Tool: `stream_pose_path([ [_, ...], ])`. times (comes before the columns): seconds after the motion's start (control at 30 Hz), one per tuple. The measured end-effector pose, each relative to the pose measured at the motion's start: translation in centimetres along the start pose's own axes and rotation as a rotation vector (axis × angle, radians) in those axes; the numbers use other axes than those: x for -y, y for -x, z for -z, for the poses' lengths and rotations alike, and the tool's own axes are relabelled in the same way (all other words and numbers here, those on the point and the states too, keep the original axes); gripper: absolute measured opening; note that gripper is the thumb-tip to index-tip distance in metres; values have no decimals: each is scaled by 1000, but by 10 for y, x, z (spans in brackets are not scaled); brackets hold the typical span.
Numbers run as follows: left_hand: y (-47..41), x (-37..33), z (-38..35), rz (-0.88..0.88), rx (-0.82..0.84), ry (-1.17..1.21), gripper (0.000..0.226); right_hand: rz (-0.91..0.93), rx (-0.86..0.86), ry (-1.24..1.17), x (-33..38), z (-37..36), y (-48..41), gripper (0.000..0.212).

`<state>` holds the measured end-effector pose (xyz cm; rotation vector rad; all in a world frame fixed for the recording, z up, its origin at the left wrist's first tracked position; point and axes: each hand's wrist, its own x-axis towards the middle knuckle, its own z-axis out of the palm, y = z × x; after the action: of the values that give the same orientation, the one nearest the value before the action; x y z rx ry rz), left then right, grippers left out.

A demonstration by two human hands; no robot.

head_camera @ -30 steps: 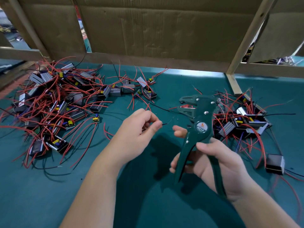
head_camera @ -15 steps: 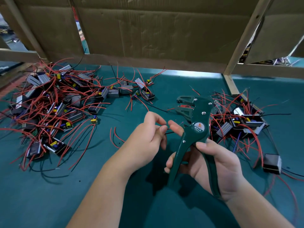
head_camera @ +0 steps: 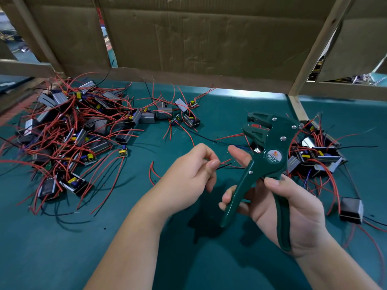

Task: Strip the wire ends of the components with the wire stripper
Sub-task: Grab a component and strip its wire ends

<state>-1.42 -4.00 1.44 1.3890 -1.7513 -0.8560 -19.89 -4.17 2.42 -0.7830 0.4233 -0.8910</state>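
Note:
My right hand (head_camera: pixel 291 208) grips the handles of a dark green wire stripper (head_camera: pixel 266 155), its jaws pointing up and left above the table. My left hand (head_camera: pixel 188 176) pinches thin red and black wire ends (head_camera: pixel 225 163) between thumb and forefinger, just left of the stripper and next to my right forefinger. The wires sit below the jaws, not inside them. A big heap of components (head_camera: pixel 69 135) with red leads lies at the left. A smaller heap of components (head_camera: pixel 316 153) lies behind the stripper at the right.
A green mat (head_camera: pixel 62 248) covers the table. Cardboard walls (head_camera: pixel 209 38) and a wooden frame post (head_camera: pixel 297 105) close off the back. One black boxed component (head_camera: pixel 351 209) lies alone at the right. Loose red wires (head_camera: pixel 152 170) lie near my left wrist.
My left hand has moved right, bringing the wire ends close to my right forefinger. The stripper has tilted slightly and stayed in my right hand.

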Motion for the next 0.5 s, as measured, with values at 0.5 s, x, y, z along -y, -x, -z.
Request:
stream_pose_path([
  [0.5, -2, -7, -8, 27, 17, 100, 21, 20, -25, 9, -1, -3, 0, 82],
])
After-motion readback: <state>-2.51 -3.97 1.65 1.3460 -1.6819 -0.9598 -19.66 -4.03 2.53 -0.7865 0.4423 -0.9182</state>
